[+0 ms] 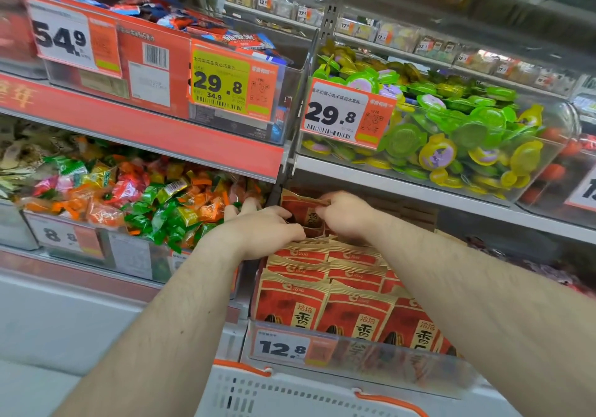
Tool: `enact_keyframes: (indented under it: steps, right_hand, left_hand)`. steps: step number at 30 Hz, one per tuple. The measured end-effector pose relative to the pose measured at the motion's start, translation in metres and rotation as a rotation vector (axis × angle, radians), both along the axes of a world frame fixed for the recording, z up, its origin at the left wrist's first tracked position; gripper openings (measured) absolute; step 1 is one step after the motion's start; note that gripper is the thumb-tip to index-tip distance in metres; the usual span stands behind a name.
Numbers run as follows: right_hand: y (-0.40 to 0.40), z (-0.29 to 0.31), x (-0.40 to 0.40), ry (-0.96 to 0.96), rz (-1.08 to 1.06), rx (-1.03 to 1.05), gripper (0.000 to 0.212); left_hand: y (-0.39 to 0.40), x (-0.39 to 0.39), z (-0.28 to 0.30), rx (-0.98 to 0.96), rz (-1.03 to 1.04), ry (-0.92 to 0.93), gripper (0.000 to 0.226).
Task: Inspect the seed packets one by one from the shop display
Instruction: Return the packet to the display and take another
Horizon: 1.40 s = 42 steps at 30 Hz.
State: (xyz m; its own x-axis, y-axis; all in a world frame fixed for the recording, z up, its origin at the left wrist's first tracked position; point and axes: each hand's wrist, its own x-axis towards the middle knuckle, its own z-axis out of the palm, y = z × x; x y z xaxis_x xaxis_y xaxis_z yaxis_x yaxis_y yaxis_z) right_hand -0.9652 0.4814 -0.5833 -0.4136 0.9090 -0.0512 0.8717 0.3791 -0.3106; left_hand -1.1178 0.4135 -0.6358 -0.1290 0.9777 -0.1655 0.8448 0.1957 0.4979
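A white basket with orange trim is seen nearest, below the shelf's front edge. Behind a clear front rail bearing a 12.8 price tag, rows of red seed packets are stacked. At the back of the rows, one raised seed packet is pinched by the left hand and right hand. Above, green jelly cups fill a clear bin.
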Motion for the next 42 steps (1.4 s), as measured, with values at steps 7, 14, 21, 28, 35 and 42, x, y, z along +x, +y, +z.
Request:
enact_keyframes:
  steps: [7,14,21,28,35,42]
  right_hand:
    - [-0.009,-0.004,0.010,0.009,0.148,0.302,0.024]
    - [-0.008,-0.003,0.010,-0.160,0.272,0.368,0.048]
    - [0.011,0.001,-0.004,-0.155,0.174,0.106,0.046]
    - [0.024,0.005,-0.009,-0.256,0.139,0.031,0.058]
    - [0.024,-0.001,-0.014,-0.311,0.127,-0.148,0.054]
    - [0.028,-0.001,-0.016,-0.345,0.084,0.125,0.048]
  left_hand:
    - [-0.004,0.006,0.003,0.018,0.071,-0.004,0.076]
    - [-0.002,0.006,0.000,0.014,0.093,-0.006,0.079]
    - [-0.005,0.007,0.001,0.049,0.081,-0.007,0.073]
    - [-0.012,0.004,0.013,0.142,-0.007,0.049,0.052]
    - [-0.029,-0.003,0.032,0.076,-0.046,0.009,0.051]
    - [-0.042,-0.007,0.034,0.051,-0.097,0.026,0.065]
